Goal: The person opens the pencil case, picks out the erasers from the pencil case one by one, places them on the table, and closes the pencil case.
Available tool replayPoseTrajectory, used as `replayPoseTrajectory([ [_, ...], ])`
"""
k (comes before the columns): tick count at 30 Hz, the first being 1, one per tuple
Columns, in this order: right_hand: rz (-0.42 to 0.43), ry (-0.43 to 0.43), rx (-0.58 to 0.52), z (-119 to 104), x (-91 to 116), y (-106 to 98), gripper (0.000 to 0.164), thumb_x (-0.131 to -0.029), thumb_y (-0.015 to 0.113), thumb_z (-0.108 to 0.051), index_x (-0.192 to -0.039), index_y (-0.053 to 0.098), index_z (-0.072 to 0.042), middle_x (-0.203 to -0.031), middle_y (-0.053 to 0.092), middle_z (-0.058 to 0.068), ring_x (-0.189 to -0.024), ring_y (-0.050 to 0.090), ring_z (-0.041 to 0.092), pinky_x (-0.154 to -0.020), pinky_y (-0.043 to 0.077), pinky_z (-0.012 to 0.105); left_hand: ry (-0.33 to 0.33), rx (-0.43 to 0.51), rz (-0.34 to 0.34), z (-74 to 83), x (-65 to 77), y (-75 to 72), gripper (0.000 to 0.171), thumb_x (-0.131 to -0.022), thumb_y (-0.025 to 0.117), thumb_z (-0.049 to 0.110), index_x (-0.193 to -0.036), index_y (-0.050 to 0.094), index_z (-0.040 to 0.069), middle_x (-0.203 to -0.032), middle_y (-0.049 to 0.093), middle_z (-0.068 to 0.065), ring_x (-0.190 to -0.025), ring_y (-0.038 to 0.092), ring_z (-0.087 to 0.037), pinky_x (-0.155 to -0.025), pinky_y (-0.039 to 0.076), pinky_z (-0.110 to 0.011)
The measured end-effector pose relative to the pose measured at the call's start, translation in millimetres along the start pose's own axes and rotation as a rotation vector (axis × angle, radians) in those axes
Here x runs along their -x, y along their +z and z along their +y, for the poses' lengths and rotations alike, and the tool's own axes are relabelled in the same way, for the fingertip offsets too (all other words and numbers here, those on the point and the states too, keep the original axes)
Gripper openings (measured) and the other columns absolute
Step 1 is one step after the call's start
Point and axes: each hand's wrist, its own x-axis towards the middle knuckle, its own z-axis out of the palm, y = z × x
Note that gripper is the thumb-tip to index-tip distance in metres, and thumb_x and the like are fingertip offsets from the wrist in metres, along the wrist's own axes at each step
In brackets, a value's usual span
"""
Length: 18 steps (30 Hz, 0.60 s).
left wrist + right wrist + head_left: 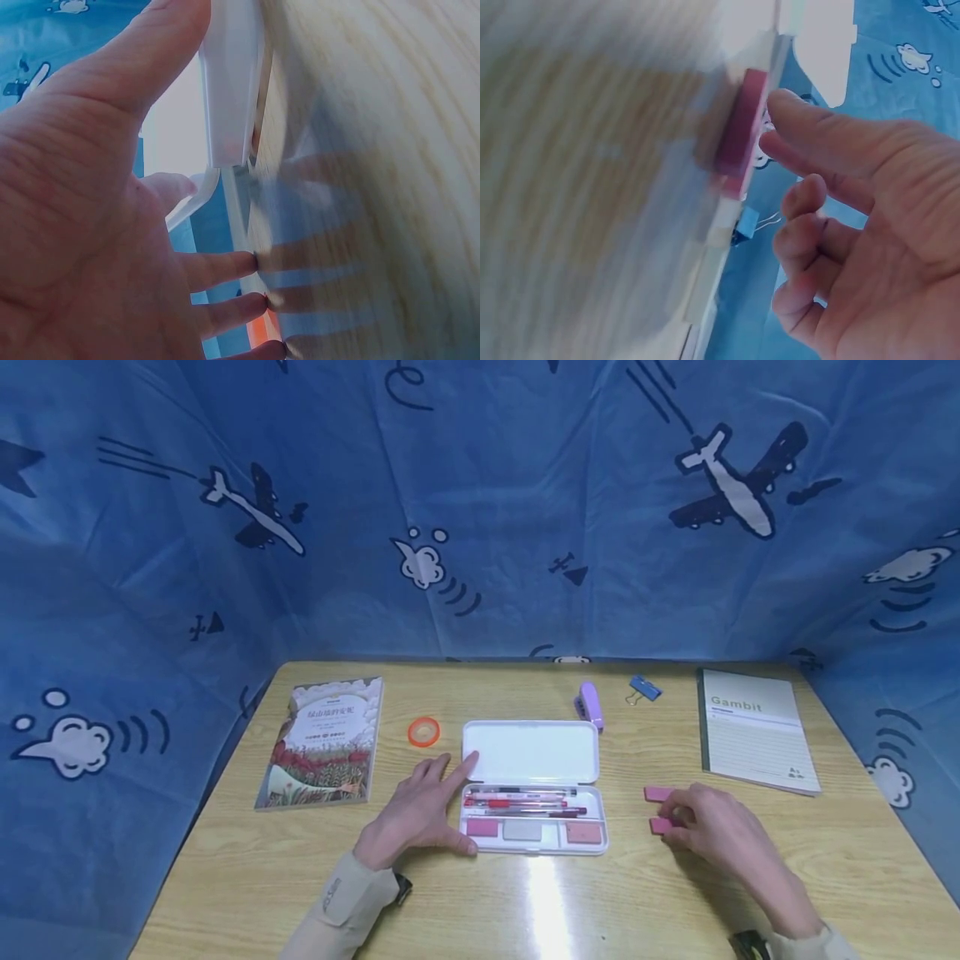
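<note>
A white pencil case lies with its lid folded back. Its tray holds several pens, a pink eraser, a pale grey eraser and a salmon eraser. My left hand spreads its fingers at the case's left side, thumb at the near corner and index finger at the lid. To the right, two pink erasers lie apart, a far one and a near one. My right hand is over them, thumb and index fingertips right at the near eraser, other fingers loosely bent.
A book lies at the left and a notebook at the right. Behind the case are an orange tape roll, a purple stapler and a blue binder clip. A blue curtain hangs behind the wooden table.
</note>
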Motion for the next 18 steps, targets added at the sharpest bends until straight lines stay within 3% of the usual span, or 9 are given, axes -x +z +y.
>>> replayPoseTrajectory([
  [7, 0.076, -0.119, -0.004, -24, -2, -4, 0.021, -0.079, 0.085, -0.016, -0.098, 0.077, -0.012, -0.085, 0.071, -0.002, -0.076, 0.063, 0.012, -0.065, 0.054, 0.035, 0.002, -0.001, 0.0, 1.0, -0.3, -0.3, 0.136, -0.057, 0.091, 0.063, -0.164, 0.011, 0.037, -0.168, 0.02, -0.022, -0.153, 0.022, -0.047, -0.12, 0.026, -0.069],
  [12, 0.147, -0.224, -0.005, -52, -8, 0, 0.02, -0.077, 0.084, -0.012, -0.096, 0.077, -0.012, -0.081, 0.071, -0.004, -0.074, 0.062, 0.011, -0.066, 0.054, 0.033, -0.002, 0.001, -0.008, 1.8, 0.4, -0.7, 0.137, -0.057, 0.091, 0.064, -0.164, 0.01, 0.037, -0.168, 0.019, -0.022, -0.153, 0.021, -0.047, -0.119, 0.026, -0.069],
  [18, 0.175, -0.349, -0.006, -97, -19, 13, 0.02, -0.075, 0.086, -0.015, -0.094, 0.078, -0.015, -0.084, 0.073, -0.004, -0.078, 0.064, 0.013, -0.071, 0.054, 0.032, -0.013, 0.006, -0.014, 1.8, -0.1, -0.9, 0.138, -0.056, 0.091, 0.064, -0.163, 0.008, 0.038, -0.169, 0.018, -0.02, -0.153, 0.02, -0.046, -0.12, 0.025, -0.07],
])
